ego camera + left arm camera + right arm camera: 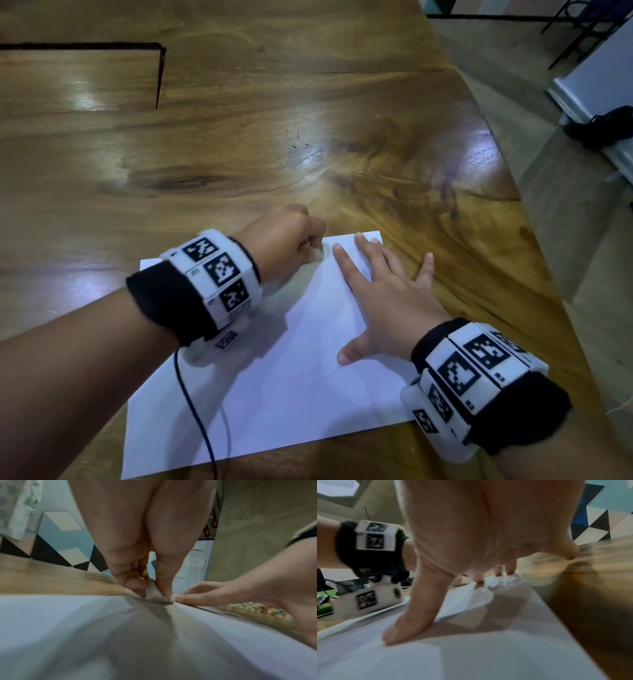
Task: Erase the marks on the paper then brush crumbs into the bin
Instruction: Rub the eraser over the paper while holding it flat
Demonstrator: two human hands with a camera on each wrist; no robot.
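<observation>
Left hand (291, 240) pinches a small white eraser (157, 593), its tip pressed on the far edge of the paper (291, 377). Right hand (387, 301) lies flat, fingers spread, pinning the sheet just right of the eraser. Marks unreadable; bin unseen.

A glossy brown wooden tabletop (239, 137) reflects overhead light; beside it lies grey floor (565, 212), and a wall of blue, black and white triangles (65, 545) stands behind.

The head view looks down on both hands from above and behind. Each wrist view sits low under its palm, facing the fingertips; all share the paper (291, 359) between the hands.
</observation>
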